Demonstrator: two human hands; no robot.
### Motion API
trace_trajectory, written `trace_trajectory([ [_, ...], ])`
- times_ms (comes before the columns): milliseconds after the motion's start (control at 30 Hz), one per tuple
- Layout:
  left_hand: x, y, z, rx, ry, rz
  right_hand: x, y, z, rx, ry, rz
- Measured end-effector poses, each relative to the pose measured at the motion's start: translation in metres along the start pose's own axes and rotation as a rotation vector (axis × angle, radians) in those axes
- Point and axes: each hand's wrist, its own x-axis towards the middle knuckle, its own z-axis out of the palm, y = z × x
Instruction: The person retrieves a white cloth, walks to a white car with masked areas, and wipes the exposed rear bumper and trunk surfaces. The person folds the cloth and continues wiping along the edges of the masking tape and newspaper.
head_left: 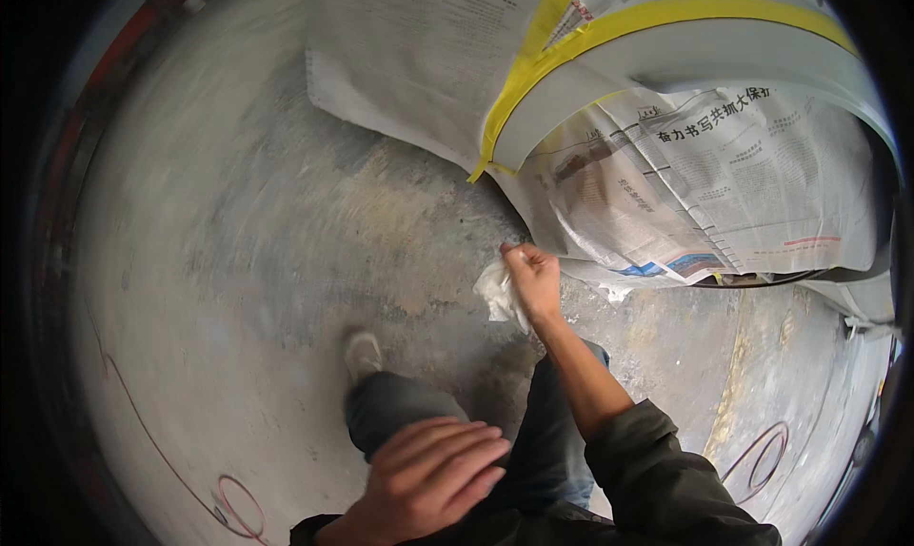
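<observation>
My right hand reaches forward at the centre, its fingers closed round a crumpled white cloth or tissue that hangs off the hand's left side. Just beyond it is a wheel covered with newspaper, under a grey vehicle fender edged with yellow masking tape. The hand looks close to the lower edge of the paper; whether it touches cannot be told. My left hand is low in front of my body, slightly blurred, with its fingers stretched out side by side and nothing seen in it.
More newspaper hangs from the vehicle at the top. A thin reddish hose runs along the concrete floor at the left, looping near the bottom. Another hose loop lies at the lower right. My shoe stands left of centre.
</observation>
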Motion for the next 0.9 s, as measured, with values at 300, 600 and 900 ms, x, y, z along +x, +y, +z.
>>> trace_trajectory([
  [300, 0.060, -0.119, -0.009, 0.235, -0.376, 0.355, 0.080, -0.058, 0.075, 0.675, 0.583, 0.084],
  [600, 0.113, -0.221, -0.079, 0.144, -0.706, 0.583, 0.096, -0.061, 0.120, 0.738, 0.963, 0.012],
  [900, 0.102, -0.238, -0.087, 0.114, -0.560, 0.589, 0.105, -0.059, 0.124, 0.776, 1.013, -0.151],
])
